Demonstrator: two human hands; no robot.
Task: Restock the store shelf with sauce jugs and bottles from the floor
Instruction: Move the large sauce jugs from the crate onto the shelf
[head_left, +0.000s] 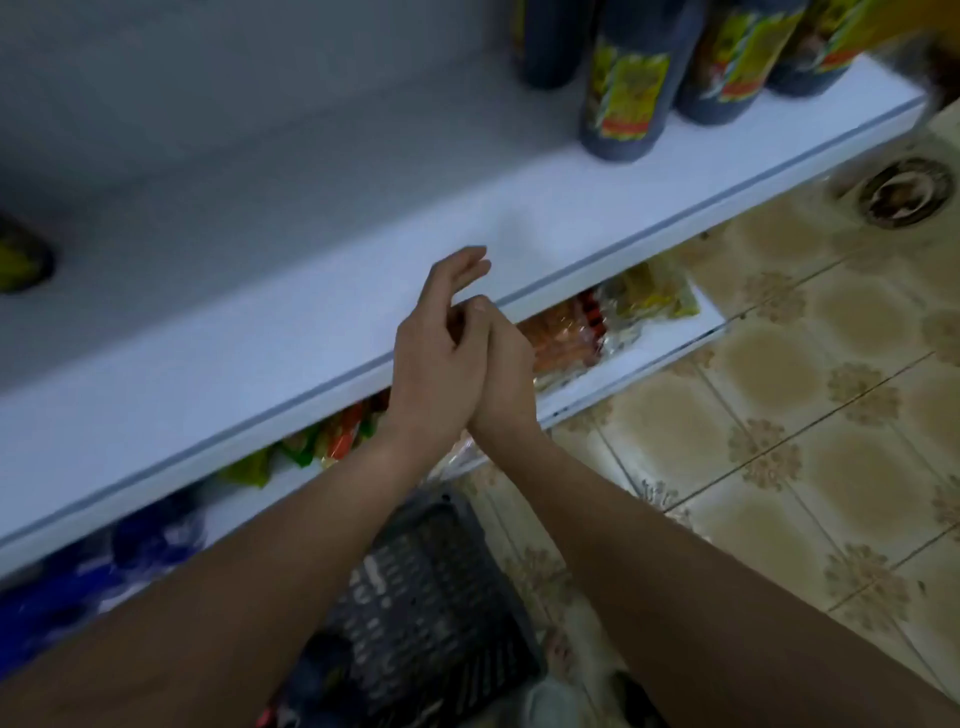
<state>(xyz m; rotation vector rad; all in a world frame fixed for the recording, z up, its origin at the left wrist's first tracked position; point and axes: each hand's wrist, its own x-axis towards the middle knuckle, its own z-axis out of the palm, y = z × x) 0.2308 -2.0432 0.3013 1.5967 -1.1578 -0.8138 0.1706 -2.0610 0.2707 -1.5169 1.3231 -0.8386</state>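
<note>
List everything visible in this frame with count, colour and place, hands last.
sauce bottles: four in part, dark with yellow labels, upper shelf, right end
dark item: one, yellow label, left edge of the same shelf, cut off
shelf: white, mostly bare in the middle
snack packets: several, orange, yellow, green, on the lower shelf
blue packs: blurred, lower shelf, left
basket: one, dark plastic, on the floor
floor drain: one, top right
left hand: pressed against the right, holds nothing
right hand: holds nothing
</note>
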